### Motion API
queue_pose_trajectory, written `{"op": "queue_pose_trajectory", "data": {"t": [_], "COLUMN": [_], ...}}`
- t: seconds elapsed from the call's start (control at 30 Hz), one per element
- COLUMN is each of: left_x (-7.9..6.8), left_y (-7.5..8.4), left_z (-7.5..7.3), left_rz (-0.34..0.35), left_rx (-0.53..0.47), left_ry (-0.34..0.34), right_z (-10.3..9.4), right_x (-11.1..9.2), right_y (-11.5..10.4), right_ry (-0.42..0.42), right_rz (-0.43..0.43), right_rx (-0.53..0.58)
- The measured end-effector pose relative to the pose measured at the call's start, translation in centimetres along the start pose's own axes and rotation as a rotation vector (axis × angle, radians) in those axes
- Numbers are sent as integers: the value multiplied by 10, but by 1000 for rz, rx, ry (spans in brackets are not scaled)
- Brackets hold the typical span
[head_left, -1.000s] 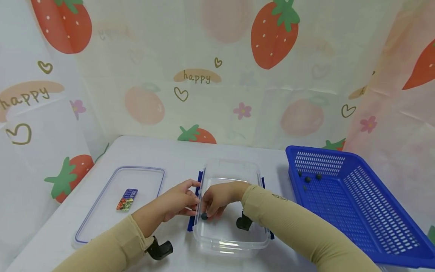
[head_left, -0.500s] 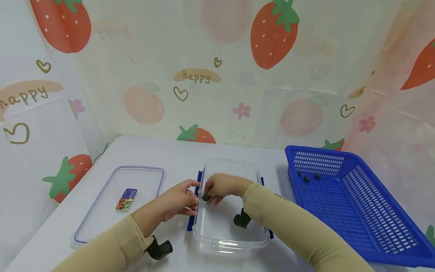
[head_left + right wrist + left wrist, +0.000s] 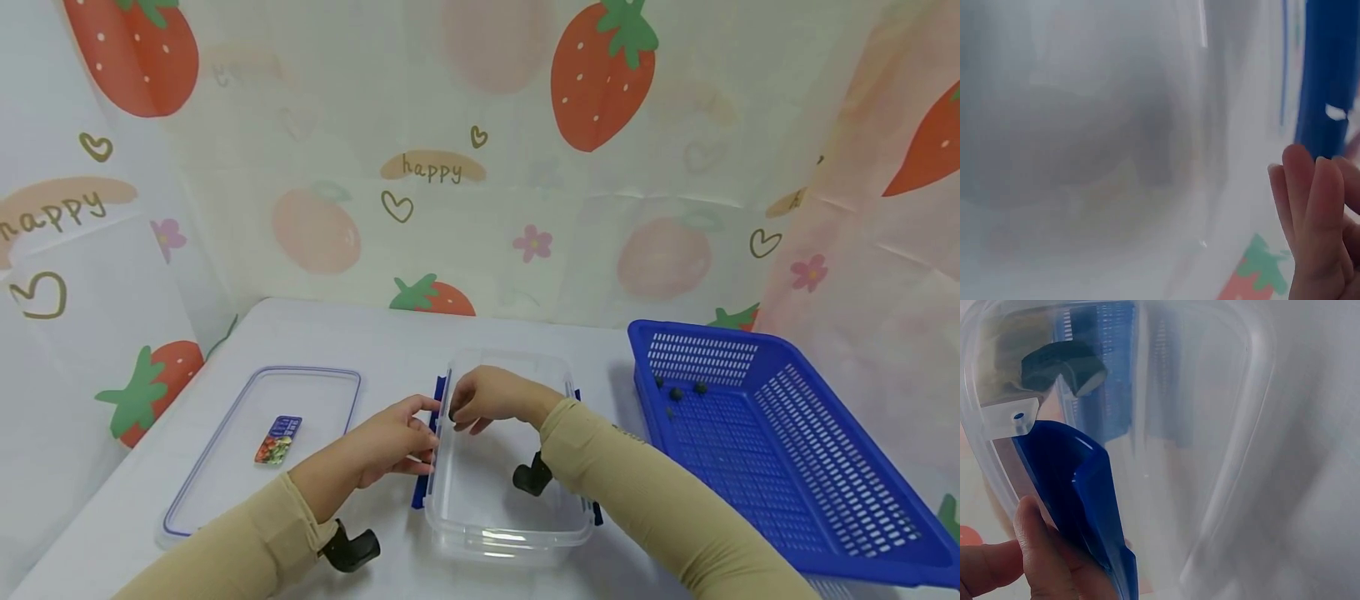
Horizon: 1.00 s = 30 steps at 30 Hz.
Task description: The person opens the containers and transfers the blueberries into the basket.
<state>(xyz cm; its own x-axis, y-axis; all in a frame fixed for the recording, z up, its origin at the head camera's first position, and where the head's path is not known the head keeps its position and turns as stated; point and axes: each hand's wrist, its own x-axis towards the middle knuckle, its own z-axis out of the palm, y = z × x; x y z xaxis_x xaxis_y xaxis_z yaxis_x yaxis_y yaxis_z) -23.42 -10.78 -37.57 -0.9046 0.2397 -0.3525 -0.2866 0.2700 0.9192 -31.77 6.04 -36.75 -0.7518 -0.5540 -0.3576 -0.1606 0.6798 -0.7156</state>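
A clear plastic box (image 3: 510, 537) stands lidless at the middle of the table, a blue side latch (image 3: 1088, 494) folded down along its left side. My left hand (image 3: 386, 443) holds that side, fingers and thumb at the latch in the left wrist view. Over the box's left part, my right hand (image 3: 495, 396) pinches a small dark round blueberry (image 3: 452, 414) close to the left wall. In the right wrist view, the right fingertips (image 3: 1297, 156) come together, and the berry is hidden there.
A blue perforated basket (image 3: 787, 467) at the right holds several more dark berries (image 3: 676, 393) at its far left corner. On the left lies the clear box lid (image 3: 217, 492), blue-edged, with a small printed label (image 3: 279, 440) on it. A patterned curtain (image 3: 480, 225) hangs behind the table.
My right hand has moved away from me along the box's left wall, lifting the blueberry from the nearer part of the box. The left hand stays in place.
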Motion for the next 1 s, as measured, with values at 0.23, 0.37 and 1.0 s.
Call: {"op": "queue_pose_trajectory", "data": {"t": [0.23,0.37,1.0], "left_x": [2,1,1], "left_y": [-1,-2,-2], "left_z": [0,0,1], "left_rz": [-3,4,9], "left_rx": [-3,10,9], "left_ry": [-1,2,4], "right_z": [-22,-43,-158], "right_x": [-9,-20,-128], "right_y": [-4,-8,48], "right_ry": [18,54,307], "right_rz": [-45,-74,-93], "right_rx": [35,47,68]}}
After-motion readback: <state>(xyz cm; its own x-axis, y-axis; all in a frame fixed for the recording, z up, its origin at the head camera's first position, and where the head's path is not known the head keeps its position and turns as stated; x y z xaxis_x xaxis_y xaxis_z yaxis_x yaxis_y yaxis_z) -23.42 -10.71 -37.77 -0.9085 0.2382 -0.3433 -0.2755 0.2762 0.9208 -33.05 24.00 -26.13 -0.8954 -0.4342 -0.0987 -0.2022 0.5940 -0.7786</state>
